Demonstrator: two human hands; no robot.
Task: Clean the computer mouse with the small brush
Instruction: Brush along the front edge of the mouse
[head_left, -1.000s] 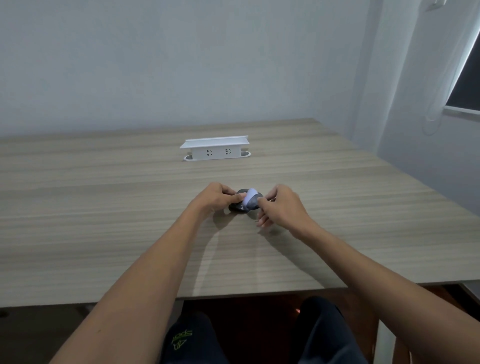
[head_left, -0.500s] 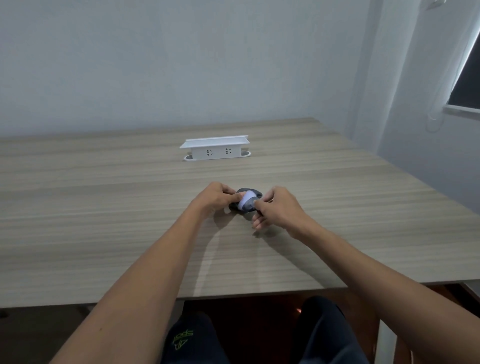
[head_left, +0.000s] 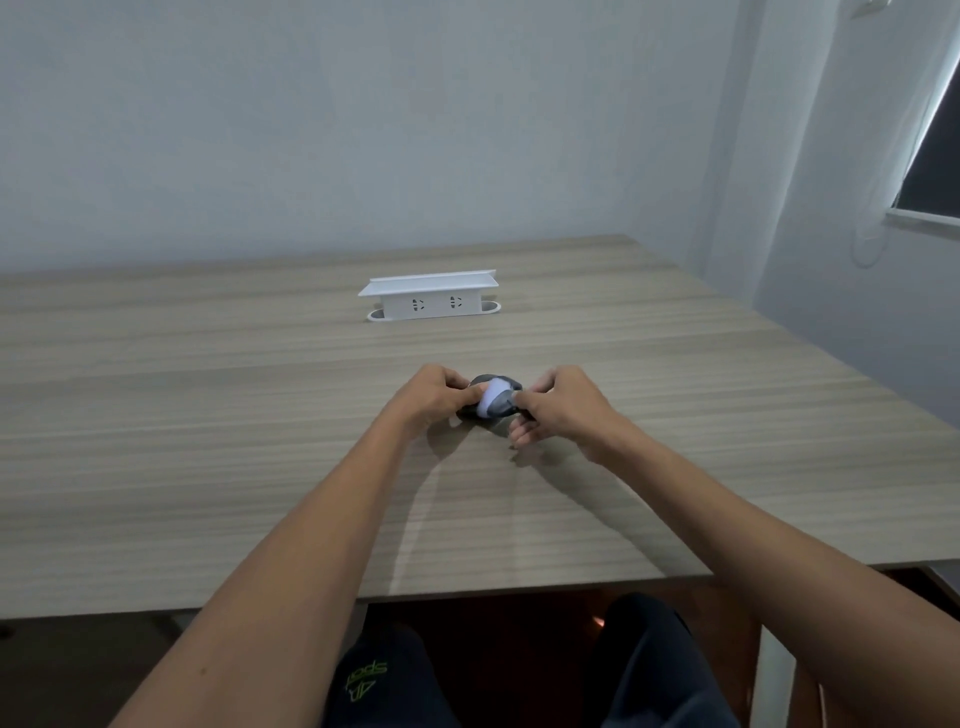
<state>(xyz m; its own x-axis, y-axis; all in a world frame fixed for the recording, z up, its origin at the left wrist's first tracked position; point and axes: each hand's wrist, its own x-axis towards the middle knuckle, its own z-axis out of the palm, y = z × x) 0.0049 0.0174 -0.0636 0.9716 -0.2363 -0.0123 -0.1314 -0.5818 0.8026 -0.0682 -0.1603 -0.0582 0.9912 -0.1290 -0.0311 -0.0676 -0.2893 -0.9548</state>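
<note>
Brush (head_left: 493, 402) shifted slightly; mouse (head_left: 496, 387) between hands (both pinching): left (head_left: 434, 397), right (head_left: 563, 408).

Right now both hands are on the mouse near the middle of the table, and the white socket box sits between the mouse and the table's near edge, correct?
Not quite. The head view shows the left hand and right hand on the mouse, but the white socket box sits beyond the mouse, toward the wall, not toward the near edge of the table.

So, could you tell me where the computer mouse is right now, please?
In the head view the computer mouse sits mid-table between the left hand and the right hand, nearer than the white socket box.
</note>
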